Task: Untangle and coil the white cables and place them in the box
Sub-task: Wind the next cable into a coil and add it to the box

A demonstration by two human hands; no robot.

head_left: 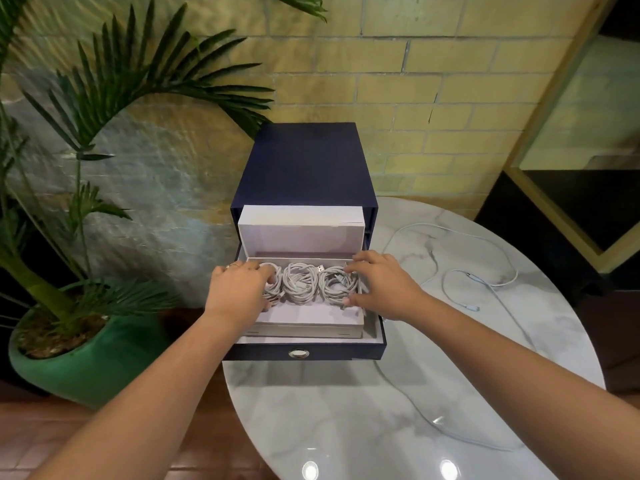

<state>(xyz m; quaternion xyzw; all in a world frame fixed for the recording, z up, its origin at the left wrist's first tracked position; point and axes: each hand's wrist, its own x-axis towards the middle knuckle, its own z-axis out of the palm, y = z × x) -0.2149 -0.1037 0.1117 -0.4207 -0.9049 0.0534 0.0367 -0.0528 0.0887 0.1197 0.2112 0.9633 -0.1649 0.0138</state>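
White cables (300, 284) coiled in box (304, 330), left grip (235, 291), right grip (381, 285) clamped on them; loose cable (479, 279) nearby.

Two arms in shot, both bare from the bottom edge of frame out to the fingertips. Left forearm (166, 375) and right forearm (502, 368): smooth, slim, similar build. Left hand (235, 289): thin ring (232, 267) on one finger near the knuckle, pale metallic glint, narrow band. Can't tell if it's one band or two stacked, or which finger exactly. Right hand (381, 289): bare skin on the back, fingers and wrist. Nail detail on both hands is too blurred to call.
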